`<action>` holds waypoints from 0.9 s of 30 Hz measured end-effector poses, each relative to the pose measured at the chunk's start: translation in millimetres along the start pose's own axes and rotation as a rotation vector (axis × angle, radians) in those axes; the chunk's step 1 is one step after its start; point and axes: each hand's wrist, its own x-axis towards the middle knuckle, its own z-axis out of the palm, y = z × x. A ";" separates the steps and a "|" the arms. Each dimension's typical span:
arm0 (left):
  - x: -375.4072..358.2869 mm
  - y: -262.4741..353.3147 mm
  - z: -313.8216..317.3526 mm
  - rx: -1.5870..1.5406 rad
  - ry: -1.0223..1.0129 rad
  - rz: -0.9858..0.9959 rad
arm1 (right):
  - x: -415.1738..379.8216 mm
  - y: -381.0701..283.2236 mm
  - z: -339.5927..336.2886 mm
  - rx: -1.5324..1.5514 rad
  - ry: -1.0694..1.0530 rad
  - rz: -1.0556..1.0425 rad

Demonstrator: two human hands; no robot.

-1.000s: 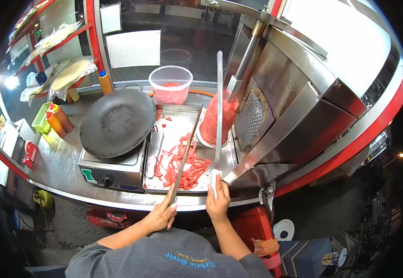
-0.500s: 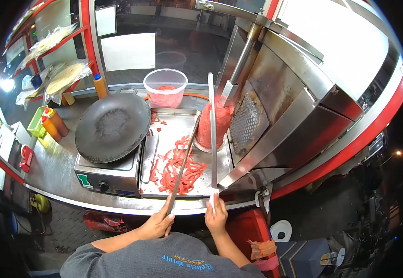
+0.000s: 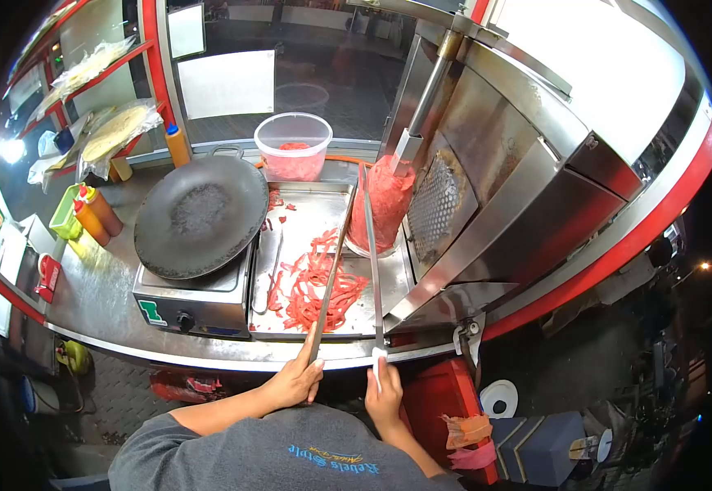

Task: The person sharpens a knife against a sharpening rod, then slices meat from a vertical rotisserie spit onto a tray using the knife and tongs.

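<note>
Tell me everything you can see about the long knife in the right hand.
The long knife has a thin, straight, grey metal blade and a white handle gripped by the right hand at the counter's near edge. It points away from the person across the steel tray, and its far end lies against the left side of the upright cone of red meat. Beside it on the left runs a second long metal tool, held by the left hand. Whether the two tools touch cannot be told.
</note>
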 end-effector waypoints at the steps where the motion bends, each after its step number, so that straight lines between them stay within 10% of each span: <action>1: 0.9 -1.6 0.8 -0.016 0.005 -0.002 | -27.9 8.4 -3.2 -0.018 -0.029 -0.005; 9: 18.8 -5.1 13.9 -0.081 0.062 0.022 | 80.4 -36.1 1.3 -0.005 -0.059 -0.014; 17: 34.1 14.2 4.0 -0.585 -0.055 0.005 | -23.3 -20.3 -32.8 -0.092 -0.149 0.029; 24: 52.8 18.2 -6.6 -1.006 -0.197 -0.071 | 116.0 -77.7 -6.6 0.047 -0.256 0.071; 27: 43.0 14.6 -10.5 -1.028 -0.134 -0.103 | 95.8 -82.3 -3.9 0.329 -0.405 0.480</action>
